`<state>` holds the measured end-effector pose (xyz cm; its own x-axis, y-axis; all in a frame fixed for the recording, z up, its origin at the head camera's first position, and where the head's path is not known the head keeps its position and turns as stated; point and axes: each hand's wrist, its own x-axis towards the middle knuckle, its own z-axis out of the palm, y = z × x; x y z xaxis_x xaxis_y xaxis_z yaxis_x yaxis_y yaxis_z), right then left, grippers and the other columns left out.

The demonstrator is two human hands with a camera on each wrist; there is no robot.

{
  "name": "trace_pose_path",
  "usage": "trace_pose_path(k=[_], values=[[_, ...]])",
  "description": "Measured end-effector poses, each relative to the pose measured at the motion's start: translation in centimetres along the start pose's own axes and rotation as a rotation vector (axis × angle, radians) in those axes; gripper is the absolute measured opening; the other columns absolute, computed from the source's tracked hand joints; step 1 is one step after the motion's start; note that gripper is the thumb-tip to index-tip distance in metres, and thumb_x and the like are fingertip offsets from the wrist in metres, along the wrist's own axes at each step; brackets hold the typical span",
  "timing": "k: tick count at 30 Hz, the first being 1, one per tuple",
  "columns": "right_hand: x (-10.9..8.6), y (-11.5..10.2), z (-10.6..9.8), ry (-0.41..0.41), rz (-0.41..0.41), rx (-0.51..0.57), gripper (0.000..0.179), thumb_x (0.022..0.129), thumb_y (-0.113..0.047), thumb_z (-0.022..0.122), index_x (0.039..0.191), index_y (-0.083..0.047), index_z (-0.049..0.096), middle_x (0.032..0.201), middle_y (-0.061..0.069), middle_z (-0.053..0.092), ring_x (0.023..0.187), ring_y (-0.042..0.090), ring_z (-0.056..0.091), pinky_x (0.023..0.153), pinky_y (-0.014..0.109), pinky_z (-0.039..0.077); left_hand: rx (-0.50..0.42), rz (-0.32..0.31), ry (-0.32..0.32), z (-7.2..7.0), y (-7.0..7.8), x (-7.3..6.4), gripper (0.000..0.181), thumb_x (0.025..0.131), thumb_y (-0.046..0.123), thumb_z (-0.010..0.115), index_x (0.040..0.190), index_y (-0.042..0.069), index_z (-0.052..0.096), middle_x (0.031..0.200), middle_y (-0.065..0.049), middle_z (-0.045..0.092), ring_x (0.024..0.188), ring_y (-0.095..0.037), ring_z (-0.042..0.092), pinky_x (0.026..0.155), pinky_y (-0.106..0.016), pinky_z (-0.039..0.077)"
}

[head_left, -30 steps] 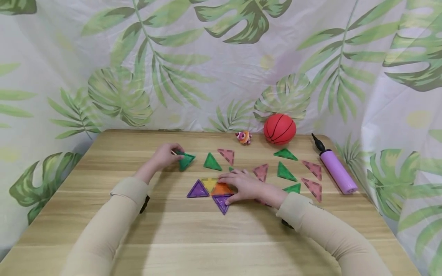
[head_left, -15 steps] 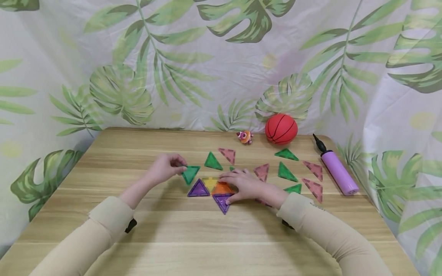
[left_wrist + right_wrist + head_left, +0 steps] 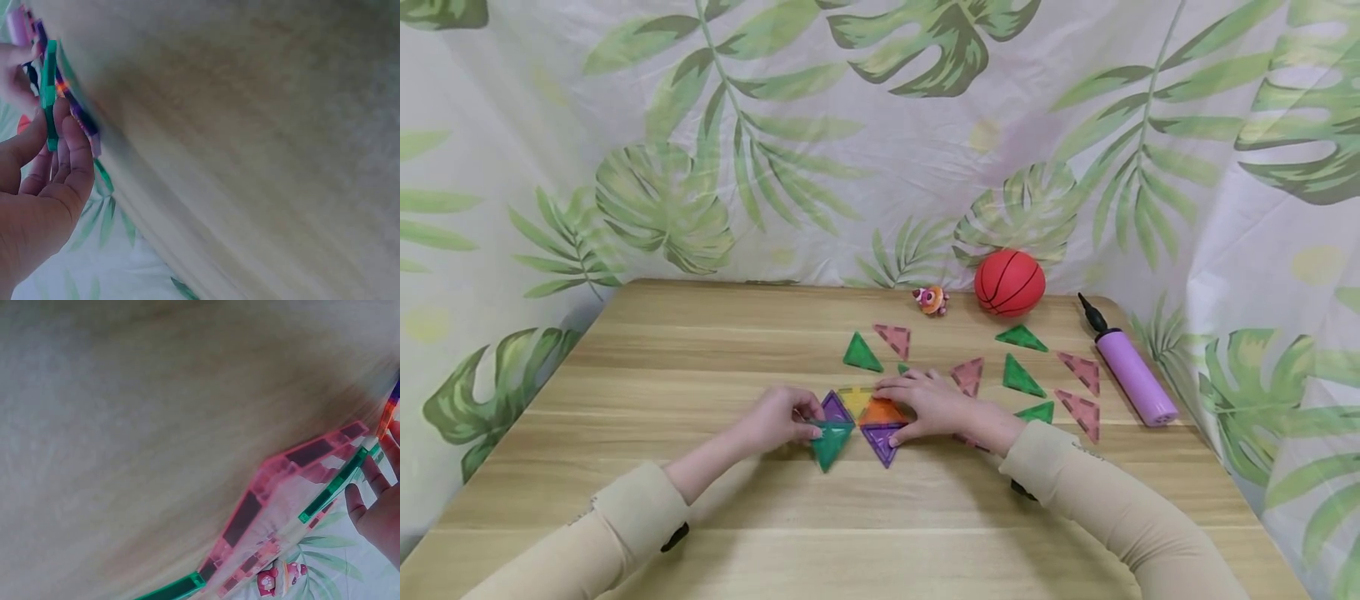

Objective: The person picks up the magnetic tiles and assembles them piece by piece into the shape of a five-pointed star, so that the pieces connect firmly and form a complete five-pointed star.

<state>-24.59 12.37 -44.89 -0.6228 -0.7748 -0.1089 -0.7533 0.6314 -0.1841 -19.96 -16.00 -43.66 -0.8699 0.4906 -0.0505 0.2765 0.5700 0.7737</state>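
Observation:
My left hand [image 3: 786, 415] pinches a teal-green triangular magnetic tile [image 3: 831, 448] by its edge. In the left wrist view this tile [image 3: 49, 87] shows edge-on between thumb and fingers, raised off the tabletop. In the head view it overlaps the lower part of a purple triangle tile [image 3: 834, 407]. A yellow tile [image 3: 852, 398] and an orange tile [image 3: 880, 412] join on to the right, with another purple tile [image 3: 880, 437] below the orange one. The right hand [image 3: 936, 407] rests with loosely spread fingers on the orange tile, its thumb on the lower purple tile.
Loose green [image 3: 1021, 375] and pink [image 3: 1078, 412] triangle tiles lie to the right and behind. At the back stand a small toy figure [image 3: 931, 300] and a red ball [image 3: 1010, 283]. A purple hand pump [image 3: 1131, 375] lies near the table's right edge.
My left hand has carried the green tile from the back left toward me and rightward, down to the joined tiles, turning it so a point faces me. The right hand has stayed put.

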Motion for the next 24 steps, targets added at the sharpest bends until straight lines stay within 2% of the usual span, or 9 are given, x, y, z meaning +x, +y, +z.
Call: trace_pose_path(k=[3, 7, 14, 18, 21, 24], values=[[0.0, -0.1, 0.0, -0.007, 0.005, 0.004, 0.079, 0.077, -0.066, 0.062, 0.142, -0.024, 0.044, 0.149, -0.006, 0.037, 0.132, 0.021, 0.034, 0.102, 0.050, 0.030, 0.074, 0.037, 0.000, 0.5, -0.1, -0.1, 0.011, 0.077, 0.005, 0.075, 0.082, 0.006, 0.065, 0.075, 0.000, 0.062, 0.067, -0.010, 0.057, 0.059, -0.023, 0.050], [0.0, -0.2, 0.0, -0.005, 0.004, 0.017, 0.078, 0.077, -0.064, 0.063, 0.141, -0.023, 0.044, 0.149, -0.005, 0.038, 0.132, 0.022, 0.033, 0.102, 0.052, 0.029, 0.202, 0.090, 0.032, 0.8, 0.0, -0.1, 0.012, 0.076, 0.009, 0.077, 0.079, 0.007, 0.065, 0.072, 0.004, 0.062, 0.066, -0.006, 0.052, 0.060, -0.021, 0.045], [-0.1, -0.3, -0.1, 0.002, -0.002, 0.009, 0.078, 0.078, -0.063, 0.063, 0.142, -0.023, 0.044, 0.149, -0.005, 0.038, 0.132, 0.022, 0.034, 0.102, 0.051, 0.031, 0.306, 0.030, 0.080, 1.5, 0.9, 0.1, 0.014, 0.075, 0.011, 0.079, 0.075, 0.008, 0.064, 0.071, 0.002, 0.059, 0.065, -0.010, 0.051, 0.059, -0.023, 0.043], [-0.1, -0.2, -0.2, 0.001, 0.000, 0.016, 0.078, 0.078, -0.063, 0.063, 0.142, -0.023, 0.044, 0.149, -0.005, 0.038, 0.132, 0.022, 0.034, 0.102, 0.052, 0.031, 0.386, 0.025, 0.109, 1.7, 0.8, 0.2, 0.020, 0.071, 0.015, 0.082, 0.073, 0.008, 0.063, 0.073, -0.001, 0.055, 0.066, -0.012, 0.049, 0.060, -0.025, 0.043], [-0.2, -0.2, -0.1, 0.002, 0.001, 0.026, 0.078, 0.078, -0.063, 0.063, 0.142, -0.023, 0.044, 0.149, -0.005, 0.037, 0.132, 0.022, 0.033, 0.102, 0.052, 0.030, 0.439, 0.035, 0.106, 1.6, 0.7, 0.5, 0.023, 0.069, 0.018, 0.083, 0.079, 0.008, 0.065, 0.079, -0.002, 0.056, 0.070, -0.012, 0.050, 0.064, -0.027, 0.045], [-0.3, -0.1, 0.0, 0.010, -0.009, 0.045, 0.077, 0.078, -0.062, 0.063, 0.142, -0.023, 0.044, 0.149, -0.004, 0.037, 0.132, 0.023, 0.033, 0.103, 0.054, 0.029, 0.505, 0.097, 0.065, 1.6, 0.6, 1.0, 0.035, 0.072, 0.025, 0.082, 0.098, 0.008, 0.067, 0.098, -0.005, 0.059, 0.087, -0.017, 0.056, 0.079, -0.035, 0.050]])
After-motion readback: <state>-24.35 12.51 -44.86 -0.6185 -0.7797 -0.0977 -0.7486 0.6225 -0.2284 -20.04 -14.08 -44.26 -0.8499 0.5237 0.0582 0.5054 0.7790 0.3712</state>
